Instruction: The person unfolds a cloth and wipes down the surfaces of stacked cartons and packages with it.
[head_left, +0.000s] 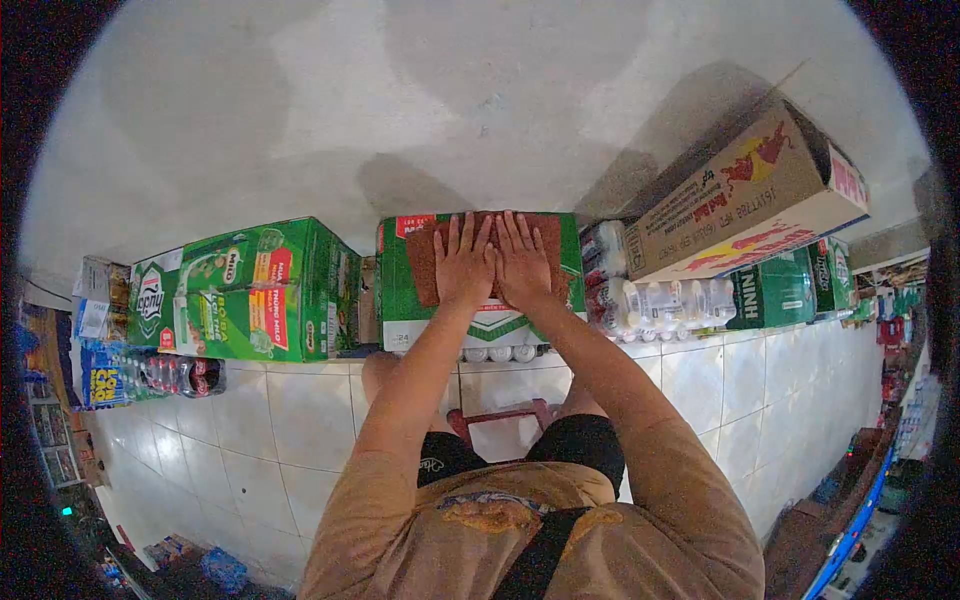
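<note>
Both of my hands lie flat, side by side, on a brown cloth (428,262). My left hand (468,262) has its fingers stretched toward the wall. Beside it, my right hand (522,260) rests palm down with its fingers slightly spread, the thumbs close together. Under the cloth is a green and white carton (400,335) with printed labels, set against the wall. Part of the cloth and the carton's top print are hidden beneath my hands. Several can ends (500,354) show below the carton's near edge.
A large green Milo carton (240,290) stands to the left, with dark bottles (185,375) before it. On the right, a tilted Red Bull box (740,200) sits above wrapped bottles (680,303) and a green carton (775,292). A red-framed stool (505,430) is between my legs on the tiled floor.
</note>
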